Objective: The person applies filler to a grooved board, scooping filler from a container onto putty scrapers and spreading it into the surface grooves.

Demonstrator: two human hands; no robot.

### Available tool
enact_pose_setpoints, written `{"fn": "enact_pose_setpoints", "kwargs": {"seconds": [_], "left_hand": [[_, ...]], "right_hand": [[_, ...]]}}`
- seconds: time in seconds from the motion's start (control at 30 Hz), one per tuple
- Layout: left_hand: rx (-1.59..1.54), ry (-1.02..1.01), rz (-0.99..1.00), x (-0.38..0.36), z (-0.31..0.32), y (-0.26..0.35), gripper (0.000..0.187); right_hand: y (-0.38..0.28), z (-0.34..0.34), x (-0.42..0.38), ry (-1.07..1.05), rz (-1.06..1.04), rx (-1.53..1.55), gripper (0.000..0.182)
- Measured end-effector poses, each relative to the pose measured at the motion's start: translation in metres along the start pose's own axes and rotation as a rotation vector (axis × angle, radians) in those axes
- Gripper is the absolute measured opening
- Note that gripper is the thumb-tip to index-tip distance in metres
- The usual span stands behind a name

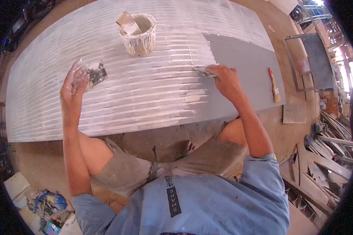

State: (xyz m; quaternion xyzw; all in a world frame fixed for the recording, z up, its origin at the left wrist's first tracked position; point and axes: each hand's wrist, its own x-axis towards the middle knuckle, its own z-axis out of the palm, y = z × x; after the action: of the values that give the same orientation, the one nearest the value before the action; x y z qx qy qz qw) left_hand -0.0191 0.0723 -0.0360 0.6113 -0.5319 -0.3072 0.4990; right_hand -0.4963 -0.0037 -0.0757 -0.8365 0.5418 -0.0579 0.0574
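Observation:
A large grey panel (243, 62) lies flat in front of me, much of it covered with streaky white filler (137, 90). My right hand (225, 80) is closed around a filler-smeared scraper (205, 71), its edge at the border between white streaks and bare grey. My left hand (75, 80), white with filler on the fingers, grips a dark, blotchy flat scraper (97, 74) above the panel. Beyond the hands stands a filler-crusted bucket (140, 44) with a wide brush (127, 22) resting across its rim.
A paintbrush (274, 85) with a red-tipped handle lies near the panel's right edge. To the right stand a metal frame (312, 62) and piles of scrap strips (329, 156). Assorted clutter (53, 207) sits on the floor at lower left.

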Motion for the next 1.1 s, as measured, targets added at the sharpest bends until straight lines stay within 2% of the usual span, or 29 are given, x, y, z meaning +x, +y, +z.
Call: {"fn": "enact_pose_setpoints", "kwargs": {"seconds": [0.2,0.53,0.63,0.7,0.83,0.9,1.1], "left_hand": [[0.102,-0.024,-0.009,-0.003,0.003,0.010,0.050],[0.019,-0.055,-0.015,-0.004,0.003,0.000,0.052],[0.061,-0.035,-0.022,-0.003,0.005,0.001,0.052],[0.064,-0.047,-0.001,-0.002,0.007,0.005,0.051],[0.054,-0.073,-0.019,-0.003,0.008,0.003,0.052],[0.097,-0.099,-0.019,-0.003,0.007,0.001,0.052],[0.077,-0.111,-0.047,-0.008,0.015,0.002,0.053]], "right_hand": [[-0.012,-0.003,-0.029,-0.001,0.043,0.012,0.048],[-0.036,-0.014,-0.071,-0.061,0.093,0.055,0.053],[-0.037,-0.009,-0.084,-0.081,0.096,0.078,0.054],[-0.039,-0.003,-0.093,-0.012,0.051,0.022,0.056],[-0.046,-0.014,-0.108,-0.081,0.064,0.080,0.060],[-0.048,-0.018,-0.120,-0.109,0.032,0.008,0.062],[-0.040,-0.022,-0.143,-0.085,0.051,-0.006,0.063]]}}
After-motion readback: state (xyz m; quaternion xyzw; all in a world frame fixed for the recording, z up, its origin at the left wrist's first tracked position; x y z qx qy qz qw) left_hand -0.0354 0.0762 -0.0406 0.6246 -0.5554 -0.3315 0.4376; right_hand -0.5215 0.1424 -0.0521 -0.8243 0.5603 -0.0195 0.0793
